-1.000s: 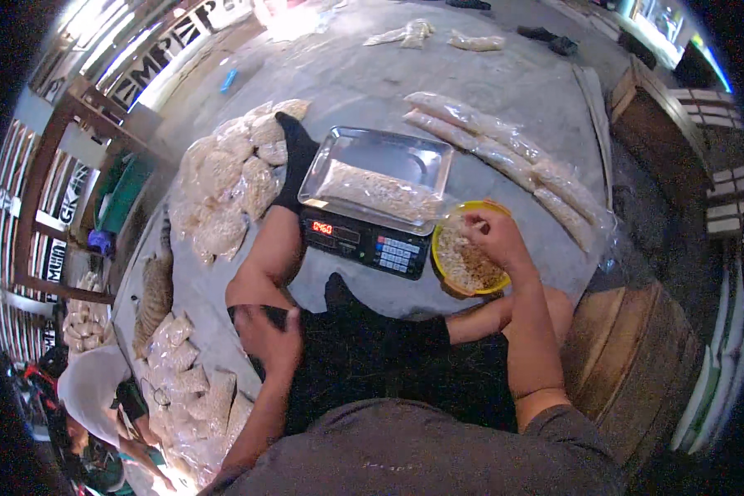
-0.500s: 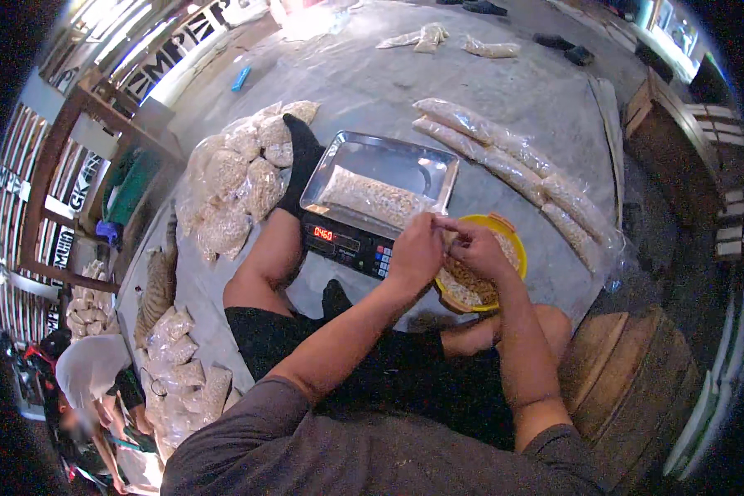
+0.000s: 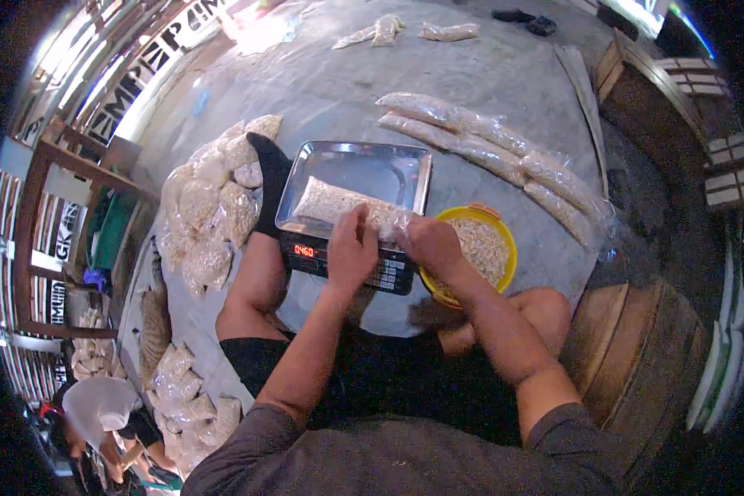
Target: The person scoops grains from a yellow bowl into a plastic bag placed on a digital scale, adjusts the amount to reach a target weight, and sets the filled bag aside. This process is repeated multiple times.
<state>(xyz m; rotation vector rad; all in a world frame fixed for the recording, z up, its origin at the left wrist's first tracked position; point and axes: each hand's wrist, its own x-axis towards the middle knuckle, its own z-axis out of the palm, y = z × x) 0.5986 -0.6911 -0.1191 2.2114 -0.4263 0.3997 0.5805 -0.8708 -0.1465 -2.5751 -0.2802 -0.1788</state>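
Seated on concrete floor (image 3: pixel 488 83), legs around a digital scale (image 3: pixel 343 252) with red lit display. Left hand (image 3: pixel 351 248) over scale's front edge, fingers curled and pinching near end of clear plastic bag of pale grain (image 3: pixel 335 202). Right hand (image 3: pixel 426 244) just beside it, fingers closed on same bag end, at rim of yellow bowl (image 3: pixel 479 219). Both hands touching bag; exact finger contact partly hidden by knuckles. Bag lying flat in steel weighing tray (image 3: pixel 388 165) atop scale, long side across tray, near end hanging toward hands. Yellow bowl touching scale's right side, filled with same pale grain, partly covered by right wrist. Left leg stretched out along scale's left side, black sock (image 3: pixel 269 178) near tray corner. Right knee (image 3: pixel 546 310) bent just below bowl. Heap of filled clear bags (image 3: pixel 211 207) left of leg, touching sock. Row of long filled bags (image 3: pixel 488 145) beyond bowl, well apart from hands. More small bags (image 3: pixel 182 397) lower left. Few bags (image 3: pixel 405 29) far off at top. Wooden barrel-like block (image 3: pixel 636 355) at right. Another person in white shirt (image 3: pixel 99 405) crouched at lower left edge.
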